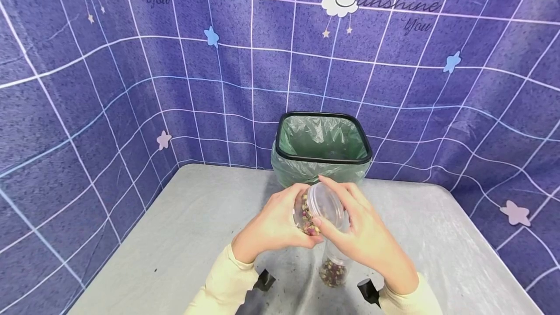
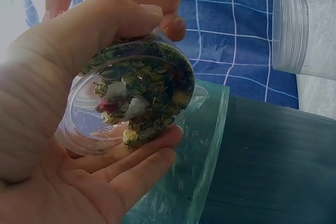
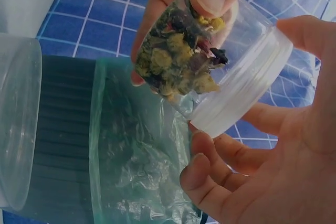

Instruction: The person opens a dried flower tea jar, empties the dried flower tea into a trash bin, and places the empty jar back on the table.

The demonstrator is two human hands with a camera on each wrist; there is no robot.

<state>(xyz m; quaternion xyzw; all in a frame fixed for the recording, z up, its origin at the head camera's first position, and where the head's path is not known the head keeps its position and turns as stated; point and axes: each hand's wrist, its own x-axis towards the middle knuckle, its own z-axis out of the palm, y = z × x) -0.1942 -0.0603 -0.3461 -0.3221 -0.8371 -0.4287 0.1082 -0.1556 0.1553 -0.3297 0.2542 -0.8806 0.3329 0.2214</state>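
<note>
My left hand grips a clear plastic jar partly filled with dried flower buds and petals, thumb on one side and fingers on the other. The jar is tilted, its screw lid facing my right hand. The fingers and thumb of that right hand hold the ribbed edge of the lid, which sits on the jar's mouth. Through the jar's base in the left wrist view, the dried flowers show gathered to one side. Below my hands, a second clear jar with dried flowers stands on the table, its upper part partly hidden.
A bin with a black rim and a green plastic liner stands behind my hands, by the patterned blue-purple curtain. Grey covering spreads over the table. A small dark speck lies at the left.
</note>
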